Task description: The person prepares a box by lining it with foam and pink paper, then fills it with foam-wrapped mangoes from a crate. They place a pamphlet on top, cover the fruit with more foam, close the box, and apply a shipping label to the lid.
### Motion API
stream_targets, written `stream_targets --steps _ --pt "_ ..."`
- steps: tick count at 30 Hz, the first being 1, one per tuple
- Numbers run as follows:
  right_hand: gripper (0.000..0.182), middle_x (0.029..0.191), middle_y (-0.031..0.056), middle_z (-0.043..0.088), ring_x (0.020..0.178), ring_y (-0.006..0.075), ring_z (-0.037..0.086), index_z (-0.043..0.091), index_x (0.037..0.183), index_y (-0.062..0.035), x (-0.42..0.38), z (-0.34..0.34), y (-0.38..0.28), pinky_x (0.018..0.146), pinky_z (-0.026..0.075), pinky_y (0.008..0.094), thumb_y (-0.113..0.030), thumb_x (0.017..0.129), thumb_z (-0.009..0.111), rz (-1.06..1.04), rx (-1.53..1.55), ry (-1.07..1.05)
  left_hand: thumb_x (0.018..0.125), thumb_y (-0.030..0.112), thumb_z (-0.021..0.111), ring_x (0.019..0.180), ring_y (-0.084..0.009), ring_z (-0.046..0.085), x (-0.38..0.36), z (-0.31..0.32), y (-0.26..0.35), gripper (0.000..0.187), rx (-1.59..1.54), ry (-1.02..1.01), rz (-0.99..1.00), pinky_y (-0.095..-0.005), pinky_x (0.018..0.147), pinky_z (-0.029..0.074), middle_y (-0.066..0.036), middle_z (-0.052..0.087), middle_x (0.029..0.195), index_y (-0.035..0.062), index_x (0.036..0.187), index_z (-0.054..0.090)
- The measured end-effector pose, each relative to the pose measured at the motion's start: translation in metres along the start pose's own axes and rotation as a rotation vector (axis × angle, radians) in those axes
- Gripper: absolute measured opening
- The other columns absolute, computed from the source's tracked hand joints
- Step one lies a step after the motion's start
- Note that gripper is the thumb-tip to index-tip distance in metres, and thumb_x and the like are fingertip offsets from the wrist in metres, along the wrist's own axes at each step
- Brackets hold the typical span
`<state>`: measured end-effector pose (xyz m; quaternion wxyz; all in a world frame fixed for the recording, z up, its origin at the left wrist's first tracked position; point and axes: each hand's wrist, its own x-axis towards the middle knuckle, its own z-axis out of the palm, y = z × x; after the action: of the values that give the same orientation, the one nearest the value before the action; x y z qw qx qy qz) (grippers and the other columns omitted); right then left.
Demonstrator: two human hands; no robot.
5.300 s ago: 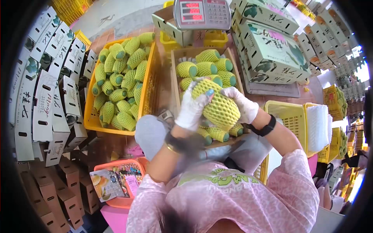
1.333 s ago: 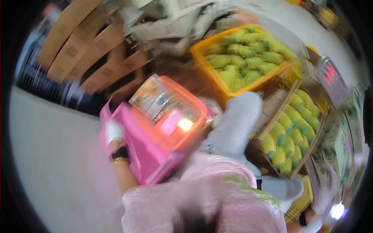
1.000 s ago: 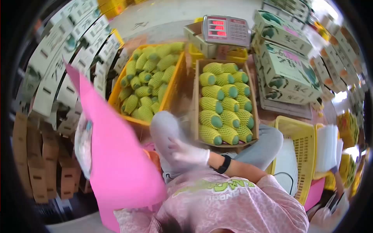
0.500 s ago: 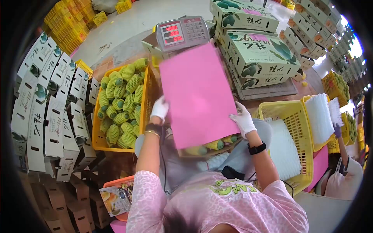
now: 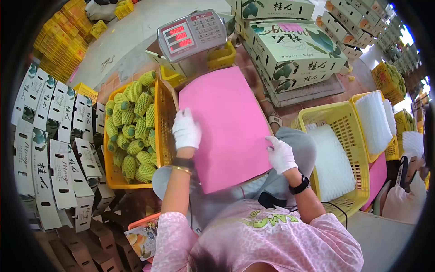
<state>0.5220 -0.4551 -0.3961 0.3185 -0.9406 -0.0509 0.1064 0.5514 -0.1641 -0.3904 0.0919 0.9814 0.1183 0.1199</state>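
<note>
Pink sheet has settled across the carton, left hand slightly curled at one edge, right hand half-curled opposite, both finger grips unclear.

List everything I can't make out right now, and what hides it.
All in the head view:
- What lies beneath the pink sheet: the sheet covers it.
- Contents of the stacked green-and-white cartons: lids hide them.
- Most of the orange tray: behind packet and sleeve.
- Packet's small print: too small.
</note>
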Motion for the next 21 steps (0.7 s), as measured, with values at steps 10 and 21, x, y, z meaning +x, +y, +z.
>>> stream_targets --steps 10,21 --pt "0.042 0.129 0.0115 0.047 0.114 0.0218 0.048 0.041 0.128 -0.0009 -0.005 -0.176 0.138 0.098 0.037 0.0326 -0.008 0.086 0.042 -0.368 0.061 0.362 0.075 0.01 0.055 0.096 -0.0349 0.054 -0.018 0.011 -0.051 0.02 -0.256 0.168 -0.252 -0.0417 0.085 0.044 -0.016 0.059 0.098 0.0065 0.093 0.062" --pt "0.041 0.139 0.0134 0.033 0.125 0.0203 0.04 0.03 0.135 -0.0001 -0.131 -0.309 0.135 0.104 0.033 0.0299 -0.012 0.095 0.03 -0.22 0.953 0.38 0.072 0.017 0.069 0.119 -0.0313 0.041 0.093 0.014 -0.047 0.058 -0.066 -0.508 0.554 -0.0406 0.097 0.037 -0.004 0.043 0.135 0.0199 0.126 0.048"
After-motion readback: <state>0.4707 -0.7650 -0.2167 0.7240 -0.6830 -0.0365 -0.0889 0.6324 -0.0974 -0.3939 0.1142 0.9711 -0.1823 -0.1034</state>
